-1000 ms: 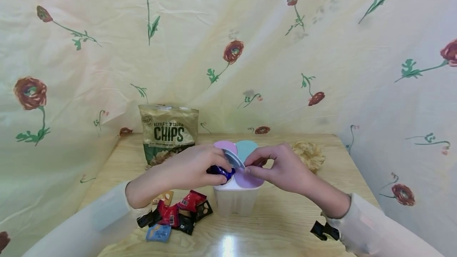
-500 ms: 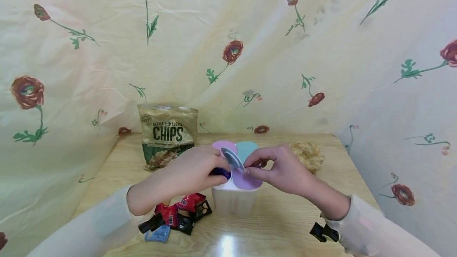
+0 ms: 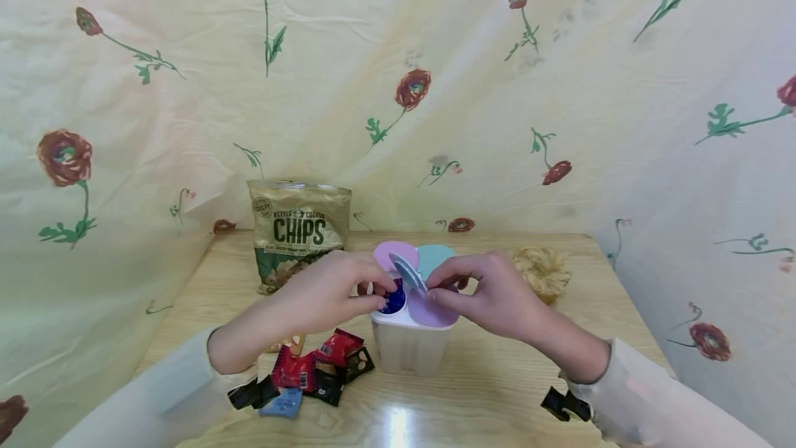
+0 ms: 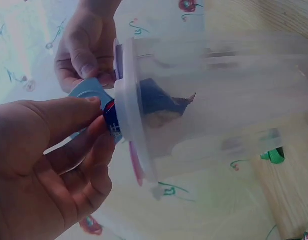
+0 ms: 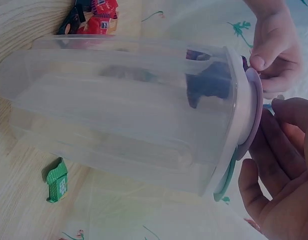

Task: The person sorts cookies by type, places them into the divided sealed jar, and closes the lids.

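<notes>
A clear plastic container (image 3: pixel 410 351) stands upright on the table, its white top fitted with round flip lids. My right hand (image 3: pixel 494 296) pinches the edge of the raised grey-blue lid (image 3: pixel 407 271) between thumb and fingers. At the front left opening beneath it, my left hand (image 3: pixel 332 292) pinches a dark blue snack packet (image 3: pixel 394 303). In the left wrist view, most of that packet (image 4: pixel 161 100) hangs inside the container, while its end stays at the thumb and fingertips outside. A purple lid (image 3: pixel 433 310), a pink-purple lid (image 3: pixel 396 255) and a teal lid (image 3: pixel 437 257) lie flat.
Left of the container is a pile of small packets: red (image 3: pixel 295 370), black (image 3: pixel 325 388), blue (image 3: pixel 282 403). A chips bag (image 3: pixel 300 230) stands behind. A crumpled tan bundle (image 3: pixel 541 274) is at right; a green packet (image 5: pixel 57 181) lies on the table.
My left hand has dipped at the opening and then drawn back slightly left, leaving the blue packet sitting lower in the hole. My right hand keeps the lid raised.
</notes>
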The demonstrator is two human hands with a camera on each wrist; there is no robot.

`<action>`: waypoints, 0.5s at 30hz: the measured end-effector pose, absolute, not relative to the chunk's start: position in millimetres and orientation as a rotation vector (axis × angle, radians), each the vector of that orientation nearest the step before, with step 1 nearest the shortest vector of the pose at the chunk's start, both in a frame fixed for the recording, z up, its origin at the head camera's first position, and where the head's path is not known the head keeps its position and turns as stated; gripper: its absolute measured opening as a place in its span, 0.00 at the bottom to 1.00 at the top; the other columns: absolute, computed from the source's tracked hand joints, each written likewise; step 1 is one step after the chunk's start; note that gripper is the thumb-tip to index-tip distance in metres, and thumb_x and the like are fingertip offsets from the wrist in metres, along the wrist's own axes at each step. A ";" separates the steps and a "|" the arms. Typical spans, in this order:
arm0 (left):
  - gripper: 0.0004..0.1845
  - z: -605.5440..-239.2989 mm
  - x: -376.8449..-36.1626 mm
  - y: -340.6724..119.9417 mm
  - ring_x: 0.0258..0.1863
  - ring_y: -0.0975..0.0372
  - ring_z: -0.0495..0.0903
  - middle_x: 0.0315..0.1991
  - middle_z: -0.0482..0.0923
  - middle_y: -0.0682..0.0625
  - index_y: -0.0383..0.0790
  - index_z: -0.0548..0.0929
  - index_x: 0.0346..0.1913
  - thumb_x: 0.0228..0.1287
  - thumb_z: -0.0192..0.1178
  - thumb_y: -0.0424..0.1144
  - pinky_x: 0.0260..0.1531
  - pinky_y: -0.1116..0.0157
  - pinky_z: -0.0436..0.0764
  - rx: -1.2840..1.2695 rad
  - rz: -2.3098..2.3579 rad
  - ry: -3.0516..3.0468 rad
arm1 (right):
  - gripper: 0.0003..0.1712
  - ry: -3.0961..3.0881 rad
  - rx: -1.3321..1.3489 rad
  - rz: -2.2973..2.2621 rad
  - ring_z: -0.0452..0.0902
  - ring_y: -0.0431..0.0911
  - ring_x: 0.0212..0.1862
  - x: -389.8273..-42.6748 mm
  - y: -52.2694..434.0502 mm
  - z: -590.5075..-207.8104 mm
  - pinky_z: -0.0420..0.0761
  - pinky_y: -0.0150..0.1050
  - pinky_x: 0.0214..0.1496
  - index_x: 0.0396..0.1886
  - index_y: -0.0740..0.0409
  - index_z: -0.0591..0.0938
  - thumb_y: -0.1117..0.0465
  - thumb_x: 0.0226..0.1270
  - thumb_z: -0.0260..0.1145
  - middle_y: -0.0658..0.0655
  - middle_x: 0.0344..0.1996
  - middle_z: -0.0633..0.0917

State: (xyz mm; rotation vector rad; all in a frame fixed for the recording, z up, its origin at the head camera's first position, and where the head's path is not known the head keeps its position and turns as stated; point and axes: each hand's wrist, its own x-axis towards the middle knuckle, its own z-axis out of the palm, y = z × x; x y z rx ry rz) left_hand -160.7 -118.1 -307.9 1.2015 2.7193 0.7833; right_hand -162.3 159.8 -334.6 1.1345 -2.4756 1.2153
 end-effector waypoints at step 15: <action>0.12 -309.6 -157.6 -112.8 0.38 0.69 0.81 0.46 0.88 0.60 0.50 0.91 0.52 0.70 0.66 0.46 0.40 0.66 0.80 1.224 0.561 2.638 | 0.07 -2.506 1.107 1.161 0.84 0.33 0.33 -159.7 159.7 -332.2 0.82 0.36 0.33 0.34 0.45 0.91 0.64 0.62 0.77 0.37 0.31 0.89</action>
